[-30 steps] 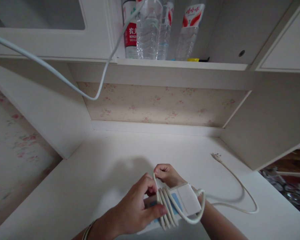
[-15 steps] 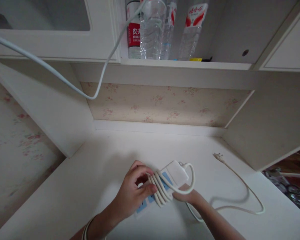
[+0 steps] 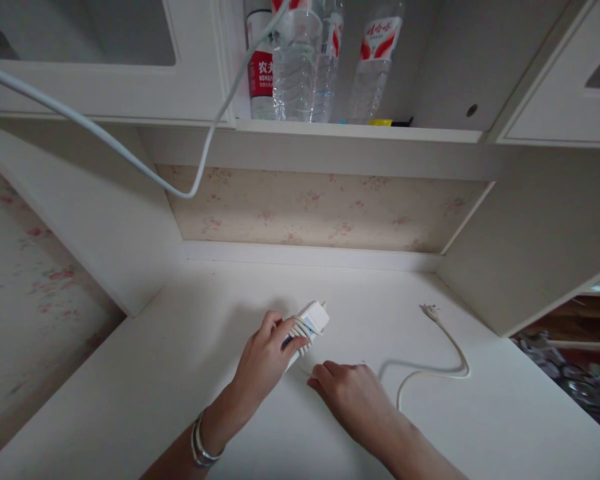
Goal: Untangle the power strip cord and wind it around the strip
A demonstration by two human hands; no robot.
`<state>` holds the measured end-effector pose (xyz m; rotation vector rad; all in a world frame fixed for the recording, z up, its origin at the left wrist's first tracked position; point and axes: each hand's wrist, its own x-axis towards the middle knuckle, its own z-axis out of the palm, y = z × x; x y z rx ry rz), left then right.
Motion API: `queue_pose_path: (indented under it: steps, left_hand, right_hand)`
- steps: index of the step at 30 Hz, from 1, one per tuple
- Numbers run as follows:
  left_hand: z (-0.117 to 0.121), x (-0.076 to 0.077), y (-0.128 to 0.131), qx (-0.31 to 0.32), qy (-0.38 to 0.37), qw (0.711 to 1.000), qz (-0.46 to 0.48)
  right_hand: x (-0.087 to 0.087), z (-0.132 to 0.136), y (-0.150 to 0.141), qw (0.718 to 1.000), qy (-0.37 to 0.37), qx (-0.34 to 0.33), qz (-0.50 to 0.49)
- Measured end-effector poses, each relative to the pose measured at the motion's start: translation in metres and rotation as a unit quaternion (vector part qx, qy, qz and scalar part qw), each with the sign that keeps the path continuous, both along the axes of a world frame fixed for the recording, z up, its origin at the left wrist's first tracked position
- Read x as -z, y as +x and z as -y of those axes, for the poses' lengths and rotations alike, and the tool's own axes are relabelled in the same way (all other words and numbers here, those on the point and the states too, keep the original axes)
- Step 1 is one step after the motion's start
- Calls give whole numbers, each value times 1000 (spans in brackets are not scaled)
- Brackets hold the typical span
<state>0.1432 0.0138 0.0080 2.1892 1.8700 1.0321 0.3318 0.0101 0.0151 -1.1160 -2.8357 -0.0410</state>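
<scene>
Cable [image 3: 115, 143] enters at the left edge, dips, and rises past the bottles [image 3: 296, 77] on the shelf; it hangs well apart from both hands. Below it, the left hand [image 3: 264, 360] grasps the power strip [image 3: 321, 317], with thumb and fingers closed over the cord wraps [image 3: 304, 327] around its body. The strip is tilted, its white end pointing away from the person; whether it touches the desk [image 3: 280, 443] cannot be told.

The step in hand appears to be winding. Clamp each finished turn under the left thumb, since the turns would probably loosen if the grip opened. Lay every turn beside its neighbour, not across it.

To the right, and nearer the person, the right hand [image 3: 351, 395] is closed, its fingertips pinching a pale strand, apparently the cord [image 3: 437, 375], near the strip. Apply light, even tension here; a hard pull could strain the joint. Further right, the free length curves to the plug [image 3: 430, 311], well apart from the hands. Let this slack feed freely, without twist or snag.
</scene>
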Motion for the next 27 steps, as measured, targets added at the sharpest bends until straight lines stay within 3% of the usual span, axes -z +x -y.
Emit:
queue_pose_path:
  steps: [3,6,10,14,17,23,27]
  left_hand:
    - [4,0,5,29,-40,998,-39]
    - [10,1,7,91,-84,992,-20]
    - [23,0,7,157,-137,976,57]
    - [34,-14,3,219,-154,960,79]
    - [38,-24,1,268,-162,948,57]
    - [38,-18,3,252,-182,949,-53]
    - [39,-22,-1,276,-182,943,-37]
  right_hand:
    - [-11,-2,2,997,52,-51,31]
    - [-24,-8,5,992,65,-101,44]
    - [-43,-19,12,989,21,-148,2]
    - [-56,-29,19,983,-43,-170,-56]
    - [-59,-35,20,980,-44,-181,-66]
    - [-53,-47,12,978,12,-205,-30]
    - [-56,-55,8,975,32,-214,-50]
